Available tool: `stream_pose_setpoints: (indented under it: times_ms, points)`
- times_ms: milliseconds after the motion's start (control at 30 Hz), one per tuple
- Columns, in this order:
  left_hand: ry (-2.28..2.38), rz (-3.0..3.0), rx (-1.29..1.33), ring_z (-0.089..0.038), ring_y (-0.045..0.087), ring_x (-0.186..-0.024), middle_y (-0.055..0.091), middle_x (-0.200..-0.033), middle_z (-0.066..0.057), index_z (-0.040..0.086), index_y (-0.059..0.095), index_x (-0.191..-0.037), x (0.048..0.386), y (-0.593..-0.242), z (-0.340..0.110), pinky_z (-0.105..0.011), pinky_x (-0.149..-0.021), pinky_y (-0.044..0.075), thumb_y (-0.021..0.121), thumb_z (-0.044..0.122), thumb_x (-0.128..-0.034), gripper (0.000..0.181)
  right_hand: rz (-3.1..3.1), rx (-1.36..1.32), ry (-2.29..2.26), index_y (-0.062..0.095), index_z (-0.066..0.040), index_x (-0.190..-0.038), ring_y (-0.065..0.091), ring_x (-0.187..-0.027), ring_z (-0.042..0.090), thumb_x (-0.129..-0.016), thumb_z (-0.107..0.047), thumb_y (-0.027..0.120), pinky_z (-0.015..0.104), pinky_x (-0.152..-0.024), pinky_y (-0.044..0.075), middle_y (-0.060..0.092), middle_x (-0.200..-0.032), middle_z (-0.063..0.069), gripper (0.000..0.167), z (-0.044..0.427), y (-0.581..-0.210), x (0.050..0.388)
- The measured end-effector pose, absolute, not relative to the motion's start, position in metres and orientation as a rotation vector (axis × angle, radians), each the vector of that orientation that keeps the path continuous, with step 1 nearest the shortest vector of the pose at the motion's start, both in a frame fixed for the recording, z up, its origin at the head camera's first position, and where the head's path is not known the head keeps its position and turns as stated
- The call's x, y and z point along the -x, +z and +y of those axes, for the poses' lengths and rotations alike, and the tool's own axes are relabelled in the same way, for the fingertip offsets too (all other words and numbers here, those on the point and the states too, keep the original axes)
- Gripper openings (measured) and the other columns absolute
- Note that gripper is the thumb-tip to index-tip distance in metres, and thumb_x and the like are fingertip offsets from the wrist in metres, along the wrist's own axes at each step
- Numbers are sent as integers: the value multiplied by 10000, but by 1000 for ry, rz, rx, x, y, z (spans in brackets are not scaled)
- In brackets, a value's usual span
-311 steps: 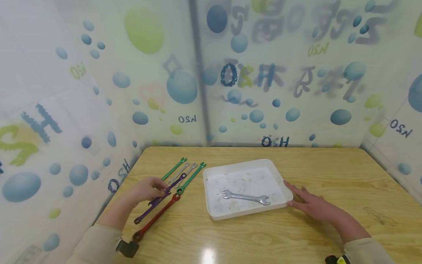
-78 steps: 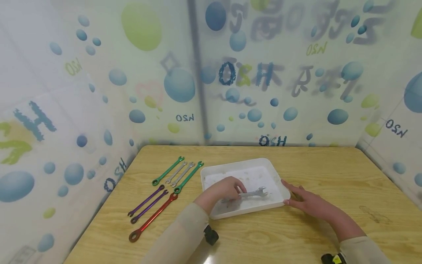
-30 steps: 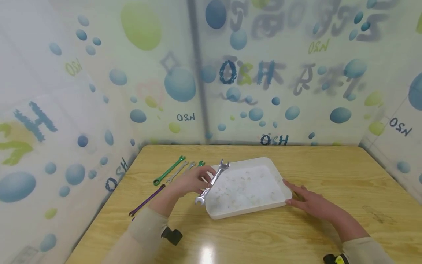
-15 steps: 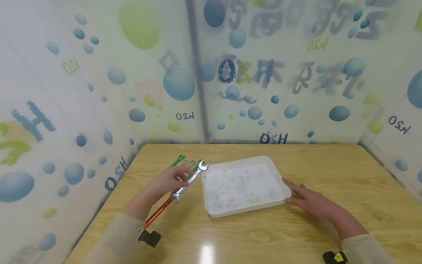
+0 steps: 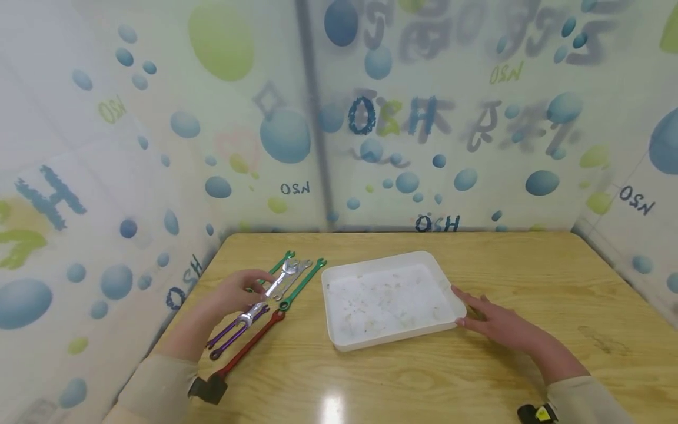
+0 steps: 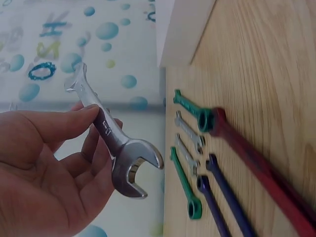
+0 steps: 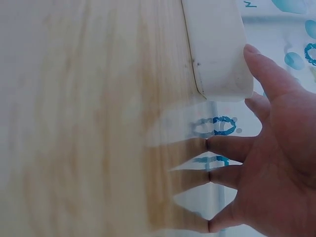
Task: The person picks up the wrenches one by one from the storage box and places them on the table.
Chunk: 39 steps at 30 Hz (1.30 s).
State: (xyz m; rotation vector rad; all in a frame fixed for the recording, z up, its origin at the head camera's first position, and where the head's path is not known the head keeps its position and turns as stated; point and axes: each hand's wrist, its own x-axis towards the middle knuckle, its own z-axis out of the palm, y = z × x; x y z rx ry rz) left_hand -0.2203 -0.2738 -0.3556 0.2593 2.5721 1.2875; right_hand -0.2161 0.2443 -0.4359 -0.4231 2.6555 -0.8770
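Note:
A silver double open-end wrench (image 5: 276, 286) is pinched between the thumb and fingers of my left hand (image 5: 238, 292). In the left wrist view this wrench (image 6: 104, 121) is held up off the table, tilted, one jaw end toward the camera. Below it lie two purple wrenches (image 5: 231, 343), a red wrench (image 5: 253, 343), two green wrenches (image 5: 304, 285) and small silver wrenches (image 6: 187, 131). The thumb and index finger of my right hand (image 5: 503, 324) touch the right side of a white tray (image 5: 394, 340). Its other fingers reach the table in the right wrist view.
The wooden table (image 5: 424, 383) runs up to a wall (image 5: 477, 200) with a bubble print at the back and both sides. Small specks lie on the tray floor. Dark cameras are strapped at both wrists.
My left hand took the silver wrench out of the tray and carried it left over the row of wrenches. The purple wrenches were laid down earlier. The right hand stayed at the tray.

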Motion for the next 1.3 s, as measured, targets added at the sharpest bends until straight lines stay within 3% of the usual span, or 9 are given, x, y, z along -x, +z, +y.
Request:
stream_pose_setpoints:
  times_ms: [367,633,1033,1300]
  points:
    - [1173,2608,-100,-228,565,-744,603,-962,-165,-41,551,-1274,215,-363,-317,-359,-604,498,588,-42,-915,361,2641,404,-858,211,-188,-1563,94,-1342,611,-947,-512,558,805,-924,120,207,-1524,318,778,245,-437,213]
    - [1171,2563,-10,-228,576,-748,624,-926,-184,-113,517,-1261,218,-372,-342,-341,-602,484,561,-82,-901,364,2640,414,-880,200,-201,-1566,91,-1343,610,-951,-515,548,791,-936,151,205,-1524,318,773,246,-437,213]
    - [1005,2579,121,-267,626,-881,638,-1008,-184,-95,558,-1244,221,-385,-367,-406,-703,521,587,-60,-898,349,2635,399,-900,190,-204,-1568,60,-1365,583,-949,-528,543,788,-956,107,187,-1543,291,783,245,-436,217]
    - [935,2565,212,-251,605,-856,641,-1008,-176,-56,614,-1204,223,-398,-380,-382,-699,502,593,-54,-882,322,2632,408,-908,193,-221,-1568,58,-1359,593,-947,-520,550,808,-927,54,187,-1538,301,775,245,-437,217]
